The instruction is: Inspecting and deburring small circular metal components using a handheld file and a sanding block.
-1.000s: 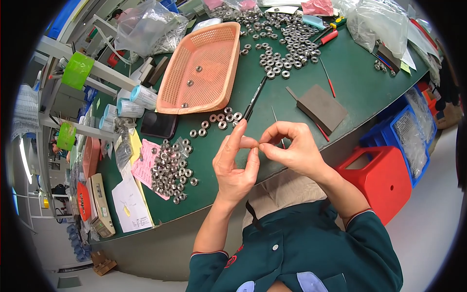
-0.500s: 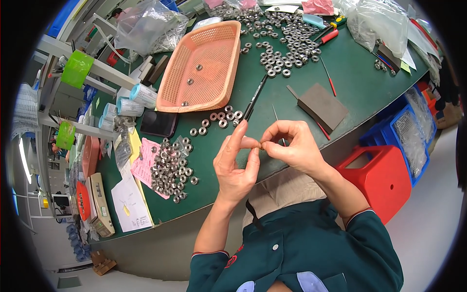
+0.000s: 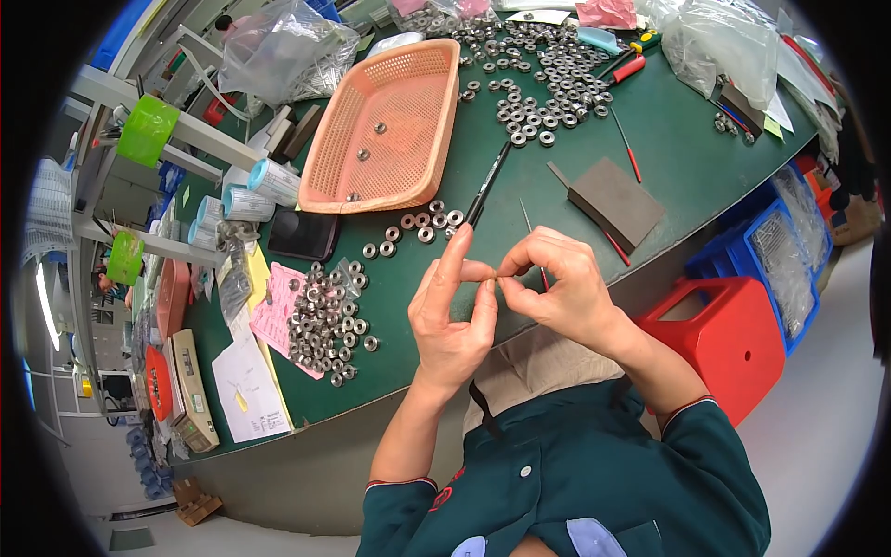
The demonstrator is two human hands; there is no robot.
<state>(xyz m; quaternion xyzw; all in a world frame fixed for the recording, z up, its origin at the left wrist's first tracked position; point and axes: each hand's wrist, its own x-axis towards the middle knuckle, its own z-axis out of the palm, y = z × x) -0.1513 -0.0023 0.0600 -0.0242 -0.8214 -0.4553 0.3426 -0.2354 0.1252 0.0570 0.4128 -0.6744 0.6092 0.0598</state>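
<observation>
My left hand (image 3: 449, 320) and my right hand (image 3: 562, 290) meet fingertip to fingertip over the front edge of the green table. Each pinches with thumb and index finger; whatever lies between the tips is too small to make out. Just beyond the left hand lies a black pen (image 3: 486, 182). A thin tool with a red handle (image 3: 544, 278) lies partly behind the right hand. Several loose metal rings (image 3: 425, 235) sit left of the pen, and a larger heap of metal rings (image 3: 325, 320) rests on pink paper further left.
An orange mesh basket (image 3: 413, 107) holds a few rings. More metal rings (image 3: 548, 102) spread across the far table. A grey block (image 3: 617, 204) sits to the right, near red-handled tools. A dark phone (image 3: 303, 235) lies by the basket. A red stool (image 3: 719, 343) stands at the right.
My right hand has shifted very slightly, its fingertips still against those of the left. The left hand and the things on the table look nearly the same.
</observation>
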